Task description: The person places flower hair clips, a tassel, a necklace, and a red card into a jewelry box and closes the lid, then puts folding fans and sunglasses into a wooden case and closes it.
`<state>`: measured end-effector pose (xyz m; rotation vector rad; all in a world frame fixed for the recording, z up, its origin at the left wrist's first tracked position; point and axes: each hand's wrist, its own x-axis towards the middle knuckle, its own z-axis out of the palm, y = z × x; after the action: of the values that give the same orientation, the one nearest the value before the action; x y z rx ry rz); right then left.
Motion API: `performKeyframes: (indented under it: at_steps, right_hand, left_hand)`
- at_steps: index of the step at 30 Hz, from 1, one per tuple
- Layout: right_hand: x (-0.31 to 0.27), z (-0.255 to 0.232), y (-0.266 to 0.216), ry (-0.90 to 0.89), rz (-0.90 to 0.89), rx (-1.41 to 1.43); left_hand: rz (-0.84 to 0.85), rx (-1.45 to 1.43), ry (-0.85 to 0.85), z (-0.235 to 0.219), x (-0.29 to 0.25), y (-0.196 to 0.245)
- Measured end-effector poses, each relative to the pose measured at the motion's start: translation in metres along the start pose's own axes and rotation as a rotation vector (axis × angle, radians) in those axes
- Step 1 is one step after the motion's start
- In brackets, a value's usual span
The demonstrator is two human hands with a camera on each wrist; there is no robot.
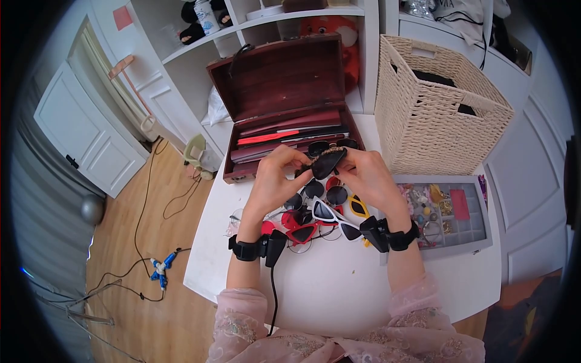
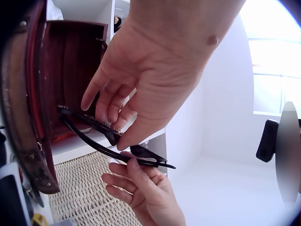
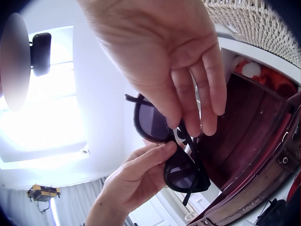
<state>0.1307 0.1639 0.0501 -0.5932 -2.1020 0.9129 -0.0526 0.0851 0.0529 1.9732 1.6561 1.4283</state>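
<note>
Both hands hold one pair of black sunglasses point(image 1: 328, 163) above a pile of sunglasses, near the front of the open suitcase. My left hand point(image 1: 279, 181) pinches the frame at its left part; in the left wrist view the left thumb and fingers point(image 2: 127, 122) press on the rim. On the other side, my right hand point(image 1: 370, 179) grips the frame between thumb and fingers. Seen from the right wrist, the dark lenses point(image 3: 181, 172) face the camera and a temple arm is folded behind them. Below lie white-framed sunglasses point(image 1: 324, 210), with red and yellow ones around.
The dark red suitcase point(image 1: 278, 78) stands open at the back, holding folders and dark sunglasses. A woven basket point(image 1: 423, 121) is at the back right. A compartment box point(image 1: 478, 242) with jewellery lies to the right on the white table point(image 1: 327, 302).
</note>
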Motion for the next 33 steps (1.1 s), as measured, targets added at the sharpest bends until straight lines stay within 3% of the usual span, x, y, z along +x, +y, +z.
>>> performKeyframes:
  at_steps: [10,21,33]
  right_hand:
    - [0.0,-0.003,-0.006,-0.025,0.052,0.001]
    - [-0.001,-0.002,-0.003,-0.052,-0.003,-0.049]
    - [-0.002,0.0,-0.001,-0.051,-0.019,-0.072]
  left_hand:
    - [-0.008,-0.042,-0.041,0.003,0.0,-0.003]
    - [-0.02,-0.04,-0.262,0.003,-0.002,-0.009]
    - [-0.066,0.102,-0.178,-0.009,-0.001,-0.015]
